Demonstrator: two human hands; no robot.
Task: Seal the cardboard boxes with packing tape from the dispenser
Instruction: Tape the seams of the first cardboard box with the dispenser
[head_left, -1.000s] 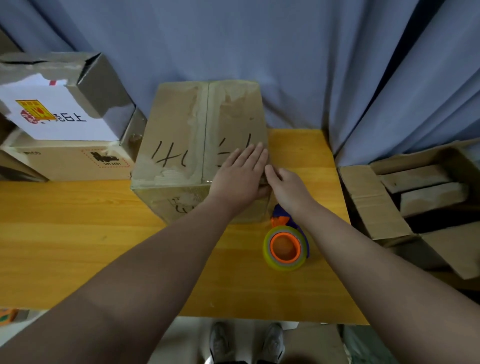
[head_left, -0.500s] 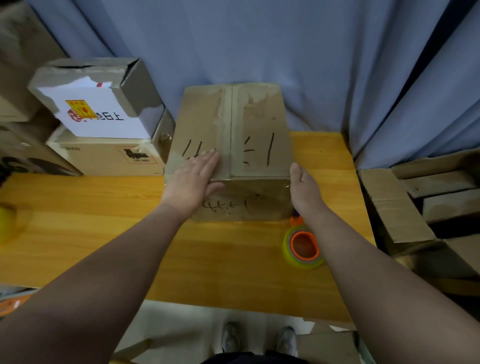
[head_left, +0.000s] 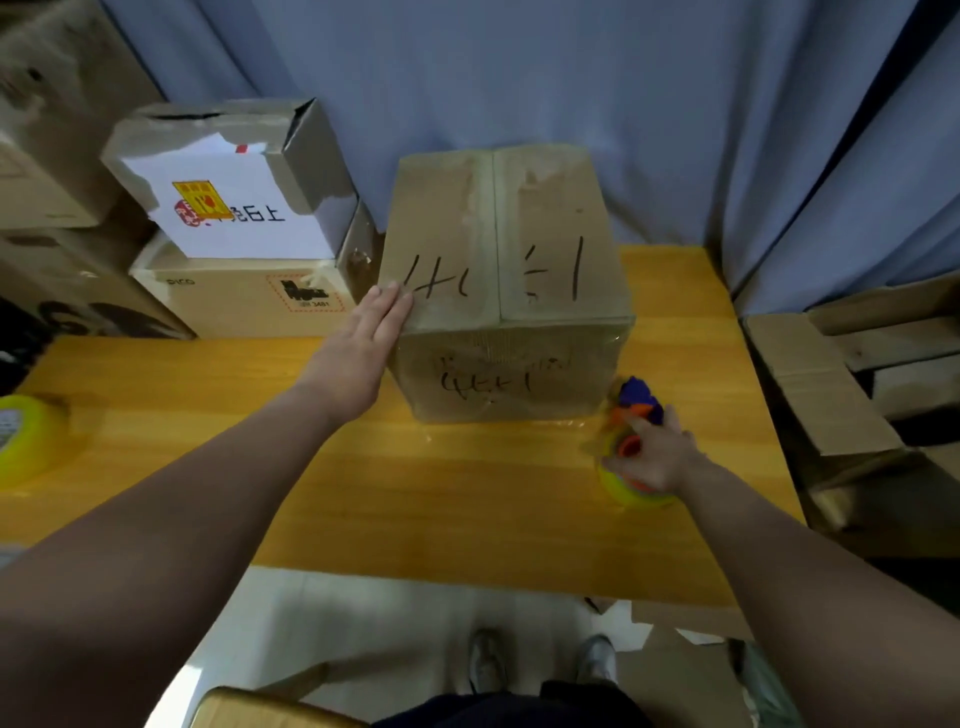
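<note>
A closed cardboard box (head_left: 545, 244) with black handwriting stands at the back of the yellow wooden table (head_left: 415, 493), its top flaps meeting along a centre seam. My left hand (head_left: 363, 343) lies flat, fingers together, against the box's near left corner. A tape dispenser (head_left: 636, 410) with a yellow roll, orange hub and blue-purple handle sits on the table just right of the box. My right hand (head_left: 657, 454) rests on top of it, fingers curled over the roll; the image there is blurred.
Stacked cardboard boxes (head_left: 239, 218) stand at the back left, one with a white label. A second yellow tape roll (head_left: 28, 436) sits at the table's left edge. Opened, flattened cartons (head_left: 852, 384) lie off the right side. A blue curtain hangs behind.
My left hand slid from the box top to its near left corner. My right hand left the box's right side and came down onto the tape dispenser. The view shifted left.
</note>
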